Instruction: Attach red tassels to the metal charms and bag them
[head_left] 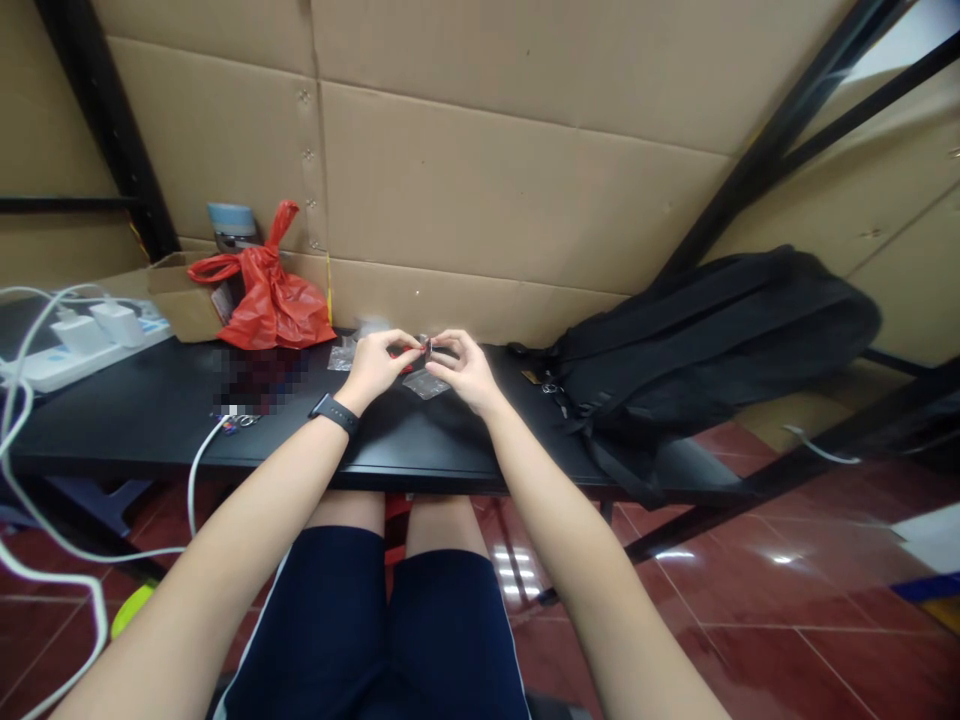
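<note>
Together, our left hand and right hand met above the black table, just in front of the cardboard wall. We pinched a small part, red on the left and dark on the right, between the two hands: left thumb and forefinger closed on its red end, right fingertips closed on its dark end. The part was too small for us to identify. Our remaining fingers were curled loosely, not spread. A black watch sat on our left wrist.

Directly below the hands, a clear plastic bag lay flat on the table. A second clear bag lay just left of the left hand, on the table too.

Further left on the table we noted a red bag leaning by the wall, with a carton beside it and a white power strip with chargers at the table's far left end. A white cable hung over the table's front edge. On the table's right end rested a black backpack.
</note>
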